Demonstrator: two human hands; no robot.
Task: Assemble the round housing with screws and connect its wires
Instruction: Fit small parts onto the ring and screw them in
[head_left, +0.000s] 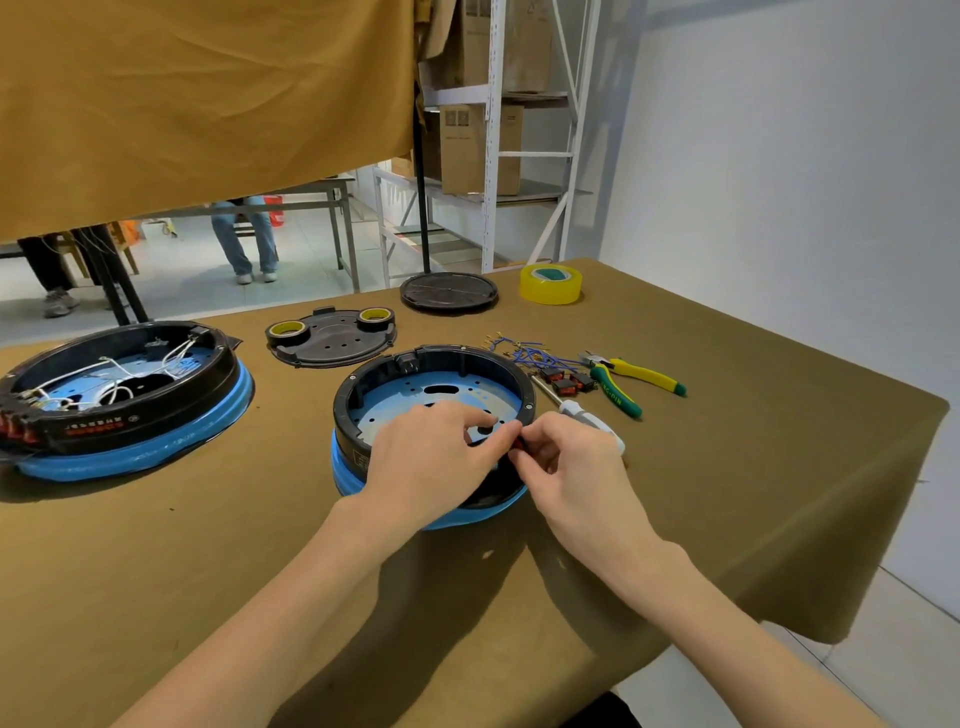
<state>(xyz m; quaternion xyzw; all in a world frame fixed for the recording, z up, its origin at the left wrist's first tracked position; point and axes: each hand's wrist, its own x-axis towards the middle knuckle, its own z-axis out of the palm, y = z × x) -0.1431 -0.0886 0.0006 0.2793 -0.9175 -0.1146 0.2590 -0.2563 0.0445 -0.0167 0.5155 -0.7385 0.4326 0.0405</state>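
A round black housing with a blue inner plate and a blue band round its base sits in the middle of the table. My left hand lies over its near rim, fingers curled at the right wall. My right hand pinches a small red and black switch against that rim, fingertips meeting the left hand's. Loose blue wires with metal terminals and more red switches lie just behind the housing. A white-handled screwdriver lies beside my right hand.
A second housing with white wires inside stands at the left. A black cover plate carrying two tape rolls, a black round lid and a yellow tape roll lie further back. Green and yellow pliers lie right.
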